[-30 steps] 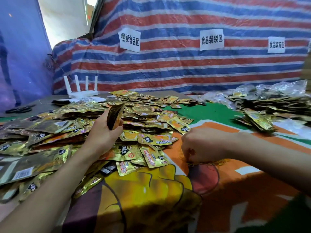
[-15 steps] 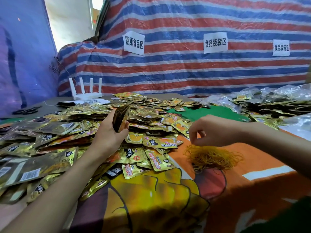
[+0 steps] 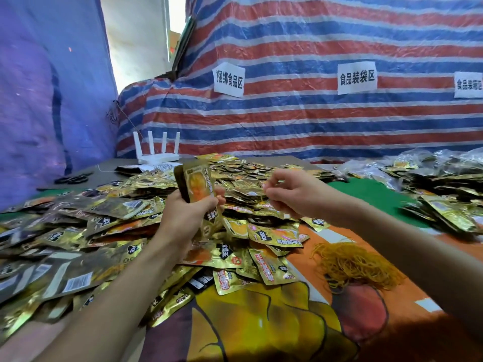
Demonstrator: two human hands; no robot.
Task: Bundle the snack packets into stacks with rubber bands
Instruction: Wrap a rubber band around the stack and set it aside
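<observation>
Head camera shows two hands, one stack of packets and one heap of rubber bands on the printed cloth. The left hand grips the stack upright, fingers wrapped round its lower half, up and to the left of the heap. The right hand hangs above the heap, just beside the stack, thumb and forefinger pinched together and the other fingers curled.

Loose packets left of the heap are too many to count; a second pile lies to its upper right. Far behind the heap stand one white router with four antennas and three paper signs on the striped tarp.

Half a second ago the right hand was low, right over the heap; now it is lifted clear. The stack has risen too, and its printed face now shows.

Whether a band sits in the pinch is too fine to make out. The rightmost sign is cut off by the edge.
</observation>
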